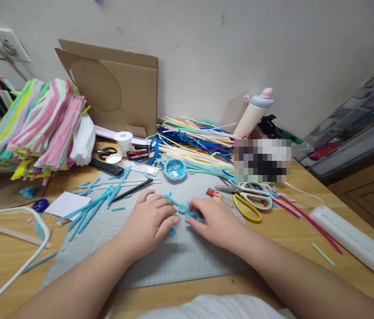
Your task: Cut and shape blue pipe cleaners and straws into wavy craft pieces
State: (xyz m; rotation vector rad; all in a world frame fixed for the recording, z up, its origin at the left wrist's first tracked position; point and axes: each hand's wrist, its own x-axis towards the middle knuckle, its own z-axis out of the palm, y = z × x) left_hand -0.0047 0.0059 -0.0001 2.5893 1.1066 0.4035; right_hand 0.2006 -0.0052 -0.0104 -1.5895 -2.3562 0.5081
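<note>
Between my hands is a bent and twisted light-blue pipe cleaner piece (183, 207), held just over the grey cutting mat (187, 266). My left hand (153, 217) curls its fingers and thumb around the left end, and bits of blue show past the fingers and below the thumb. My right hand (213, 219) pinches the other end between thumb and forefinger. The fingers hide part of the piece's shape. Just behind, a small round blue fuzzy bowl (175, 169) sits on the mat. Loose cut blue pipe cleaners (90, 208) lie left of my left hand.
Right of the mat's middle lie scissors (253, 197) and a red-labelled lighter (218, 195). A white power strip (356, 243) is at far right. Bundled pipe cleaners (54, 128), a cardboard piece (133, 88), more coloured pipe cleaners (196, 146) and a bottle (253, 117) line the back.
</note>
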